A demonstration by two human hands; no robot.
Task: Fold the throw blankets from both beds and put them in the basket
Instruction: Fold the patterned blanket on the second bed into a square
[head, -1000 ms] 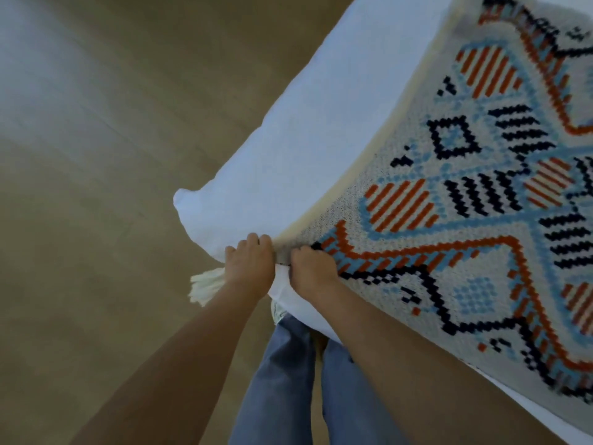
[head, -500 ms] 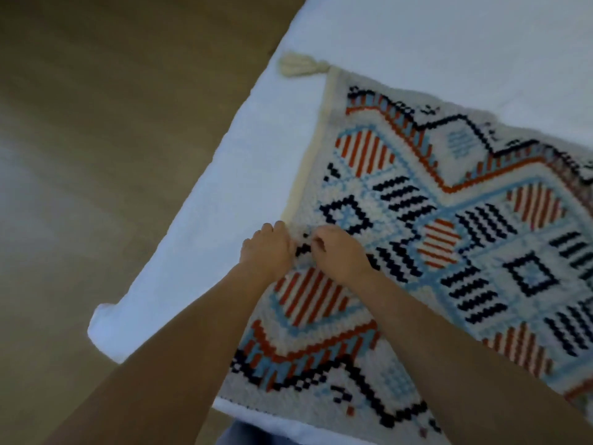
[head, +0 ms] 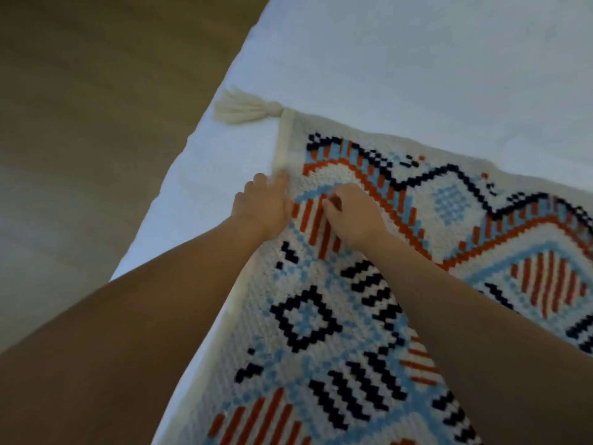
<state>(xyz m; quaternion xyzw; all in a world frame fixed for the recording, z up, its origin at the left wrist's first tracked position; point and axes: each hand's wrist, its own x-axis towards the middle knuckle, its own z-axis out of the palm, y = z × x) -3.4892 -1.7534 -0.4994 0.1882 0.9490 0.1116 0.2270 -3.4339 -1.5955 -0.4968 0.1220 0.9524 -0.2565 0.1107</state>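
Note:
A knitted throw blanket (head: 324, 329), cream with black, orange and light-blue geometric patterns, lies spread on the white bed (head: 417, 59). A cream tassel (head: 247, 106) marks its far left corner. My left hand (head: 261, 210) grips the blanket's cream left border a short way below that tassel. My right hand (head: 353, 216) is right beside it, fingers curled and pinching the knit over an orange-striped patch. The two hands are nearly touching. No basket is in view.
Wooden floor (head: 80, 139) runs along the left of the bed. The bed's edge slants from upper middle to lower left. White bedding extends beyond the blanket at the top and right.
Both hands took hold at the near corner with its tassel and have moved forward along the blanket's left edge, toward the far tasselled corner. The view has tilted up over the bed.

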